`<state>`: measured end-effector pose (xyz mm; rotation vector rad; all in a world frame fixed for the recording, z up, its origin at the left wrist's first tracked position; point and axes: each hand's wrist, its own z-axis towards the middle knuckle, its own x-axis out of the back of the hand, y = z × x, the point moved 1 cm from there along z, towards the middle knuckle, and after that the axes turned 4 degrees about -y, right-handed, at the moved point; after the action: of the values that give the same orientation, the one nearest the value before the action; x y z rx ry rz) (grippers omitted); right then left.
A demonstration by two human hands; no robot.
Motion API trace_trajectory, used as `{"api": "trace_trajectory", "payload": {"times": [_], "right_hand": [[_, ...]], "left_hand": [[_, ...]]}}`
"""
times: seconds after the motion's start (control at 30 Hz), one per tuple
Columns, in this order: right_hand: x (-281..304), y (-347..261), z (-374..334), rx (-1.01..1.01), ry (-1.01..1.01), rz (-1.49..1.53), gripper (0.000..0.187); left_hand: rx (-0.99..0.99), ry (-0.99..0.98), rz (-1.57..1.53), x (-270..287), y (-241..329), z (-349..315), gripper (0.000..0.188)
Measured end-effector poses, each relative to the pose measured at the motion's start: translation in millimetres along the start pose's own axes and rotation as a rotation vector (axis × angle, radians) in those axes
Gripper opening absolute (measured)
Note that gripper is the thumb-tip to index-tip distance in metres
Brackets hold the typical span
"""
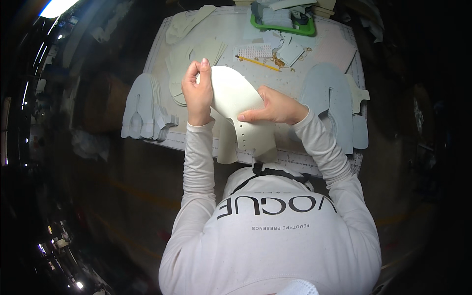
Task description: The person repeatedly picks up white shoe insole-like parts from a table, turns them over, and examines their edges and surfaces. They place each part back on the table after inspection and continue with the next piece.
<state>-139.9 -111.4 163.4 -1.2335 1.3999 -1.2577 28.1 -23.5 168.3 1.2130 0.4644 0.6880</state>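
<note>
Our left hand point(198, 96) and right hand point(279, 105), fingers point(251, 115) pinching a cream cutout point(231, 93), two grey stacks point(136, 101) point(317, 81), left and right, one pencil point(258, 63), one far green tray point(287, 30) holding grey pieces point(278, 17)

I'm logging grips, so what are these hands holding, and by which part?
A curved cream sheet: the left hand grips its left edge near the rounded top; the right hand grips its right edge, thumb across its face.

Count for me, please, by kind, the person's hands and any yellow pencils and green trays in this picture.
Hands (left hand and right hand, both holding cream material): 2
Yellow pencil: 1
Green tray: 1
Total: 4
</note>
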Motion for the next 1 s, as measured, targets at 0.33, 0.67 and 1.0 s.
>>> {"api": "trace_trajectory", "payload": {"times": [0.33,0.67,1.0], "right_hand": [[-23.2,15.8,-31.1,0.012,-0.166,0.044,0.038],[-33.8,32.2,-72.6,-0.033,-0.254,0.094,0.038],[-23.8,30.4,-104.7,-0.185,-0.527,0.173,0.016]], "left_hand": [[0.042,0.092,0.072,28.9,-16.5,12.4,0.035],[0.027,0.115,0.068,46.4,-25.3,24.2,0.034],[0.122,0.117,0.028,57.3,-58.7,23.6,0.036]]}}
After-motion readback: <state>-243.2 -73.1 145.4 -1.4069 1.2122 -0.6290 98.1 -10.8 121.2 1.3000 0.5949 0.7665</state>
